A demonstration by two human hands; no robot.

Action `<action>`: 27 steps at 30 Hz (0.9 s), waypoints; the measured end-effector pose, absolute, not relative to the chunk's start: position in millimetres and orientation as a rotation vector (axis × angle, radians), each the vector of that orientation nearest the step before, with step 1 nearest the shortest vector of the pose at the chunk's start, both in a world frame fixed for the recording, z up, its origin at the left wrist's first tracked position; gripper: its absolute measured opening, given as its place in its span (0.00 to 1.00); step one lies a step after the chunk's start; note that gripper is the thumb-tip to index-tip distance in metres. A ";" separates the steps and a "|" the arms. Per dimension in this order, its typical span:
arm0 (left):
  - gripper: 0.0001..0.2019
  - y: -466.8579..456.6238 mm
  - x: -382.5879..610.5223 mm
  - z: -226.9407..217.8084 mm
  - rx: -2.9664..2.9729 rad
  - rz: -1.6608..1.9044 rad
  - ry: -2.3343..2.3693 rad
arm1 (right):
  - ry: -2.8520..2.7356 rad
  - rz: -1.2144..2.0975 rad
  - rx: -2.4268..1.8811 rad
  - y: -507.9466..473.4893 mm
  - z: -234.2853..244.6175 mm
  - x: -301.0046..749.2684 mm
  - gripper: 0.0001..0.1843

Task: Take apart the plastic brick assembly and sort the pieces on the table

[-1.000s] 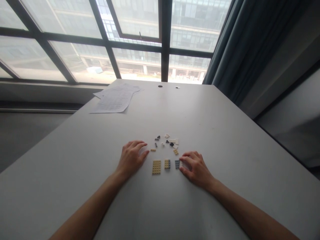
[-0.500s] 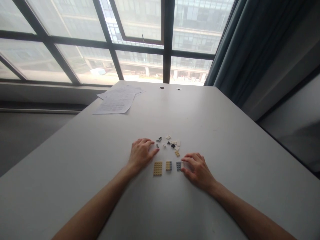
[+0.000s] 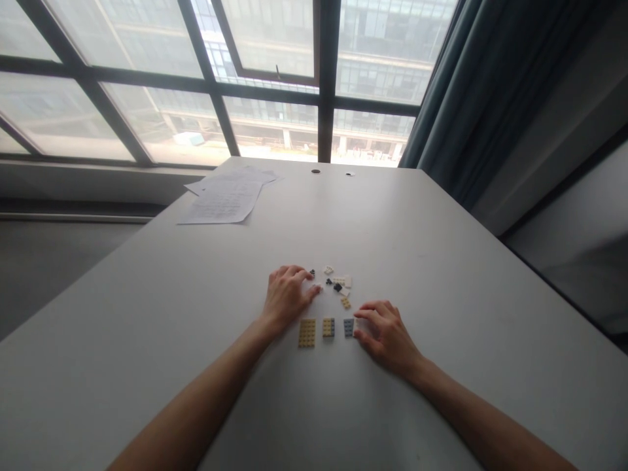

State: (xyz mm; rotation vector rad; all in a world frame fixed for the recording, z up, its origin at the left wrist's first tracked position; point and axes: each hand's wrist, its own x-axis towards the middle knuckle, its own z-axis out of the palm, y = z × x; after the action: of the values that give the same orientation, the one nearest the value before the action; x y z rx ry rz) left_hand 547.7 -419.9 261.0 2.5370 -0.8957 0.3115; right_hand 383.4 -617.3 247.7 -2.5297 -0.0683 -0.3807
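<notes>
Small toy bricks lie on a grey table. A tan plate, a tan and grey piece and a grey plate sit in a row. Behind them is a loose scatter of several white, black and tan bits. My left hand lies flat with fingers spread, its tips at the left edge of the scatter, covering some small pieces. My right hand rests on the table with curled fingers, thumb and forefinger touching the grey plate's right side.
Printed paper sheets lie at the table's far left. Two small holes sit near the far edge. Behind are a large window and a dark curtain on the right.
My left hand has slid to the right and forward into the scatter of small pieces, now covering a tan bit and a grey bit. My right hand has stayed at the grey plate.
</notes>
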 end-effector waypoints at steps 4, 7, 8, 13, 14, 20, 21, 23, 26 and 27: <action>0.13 -420.6 561.2 261.1 2.560 0.279 -0.795 | -0.065 -0.382 -2.527 -617.3 247.9 383.1 0.12; 0.14 -421.3 569.4 257.3 2.564 0.259 -0.812 | -0.067 -0.377 -2.525 -617.4 247.7 382.7 0.12; 0.14 -421.8 571.2 255.7 2.562 0.252 -0.835 | -0.068 -0.377 -2.525 -617.4 247.7 382.7 0.12; 0.12 -422.7 573.7 251.6 2.555 0.244 -0.879 | -0.061 -0.374 -2.530 -616.7 248.9 383.0 0.11; 0.12 -422.1 573.4 251.6 2.552 0.250 -0.878 | -0.061 -0.371 -2.530 -616.6 249.0 382.9 0.11; 0.09 -414.2 568.1 254.5 2.534 0.257 -0.887 | -0.072 -0.367 -2.531 -616.7 247.7 382.8 0.12; 0.09 -412.6 567.1 254.9 2.534 0.254 -0.887 | -0.071 -0.368 -2.532 -616.8 247.4 382.8 0.11; 0.10 -409.4 565.7 255.2 2.536 0.257 -0.876 | -0.073 -0.373 -2.534 -617.1 246.9 382.9 0.11; 0.12 -405.2 565.4 253.1 2.537 0.266 -0.848 | -0.077 -0.380 -2.538 -617.6 246.4 382.9 0.11; 0.12 -404.0 565.6 251.9 2.538 0.262 -0.849 | -0.077 -0.383 -2.539 -617.7 246.2 382.8 0.11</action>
State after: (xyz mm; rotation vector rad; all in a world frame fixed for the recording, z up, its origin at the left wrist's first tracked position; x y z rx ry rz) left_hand 565.6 -404.0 251.9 2.5380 -0.8485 0.2617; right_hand 382.8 -617.7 246.2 -2.5391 -0.0770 -0.3835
